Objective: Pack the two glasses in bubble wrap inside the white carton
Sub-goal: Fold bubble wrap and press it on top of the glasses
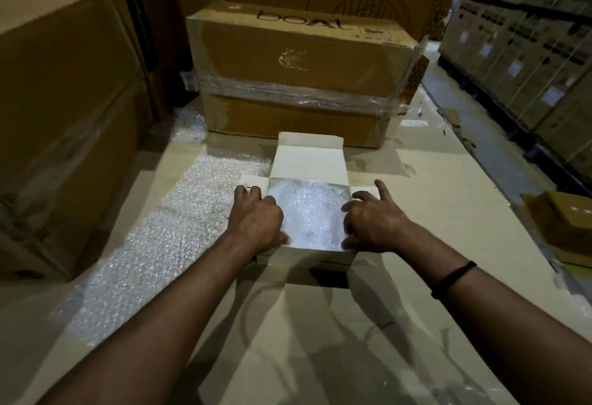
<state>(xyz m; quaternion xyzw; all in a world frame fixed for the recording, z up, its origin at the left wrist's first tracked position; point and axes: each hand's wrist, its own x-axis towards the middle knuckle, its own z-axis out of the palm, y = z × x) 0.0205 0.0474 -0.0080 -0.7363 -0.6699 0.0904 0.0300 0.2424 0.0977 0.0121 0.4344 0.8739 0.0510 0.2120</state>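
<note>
Left hand (256, 215) fingers (248, 191) curled over left flap of white carton (309, 161), gripping it. Right hand (371, 219) fingers spread, resting on right flap, grasping nothing. Bubble-wrap bundle (307, 212) inside carton; glasses not discernible. Judged fragile, light; carton thin-walled, so hold by side walls. Spare sheet (179, 219) on worktop (416, 212), left of carton.

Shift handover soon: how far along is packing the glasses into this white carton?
Done: clear bubble wrap fills the open white cardboard carton; glasses themselves not discernible. In hand: left hand and right hand rest on its sides. Left: fold side flaps, close lid.
</note>
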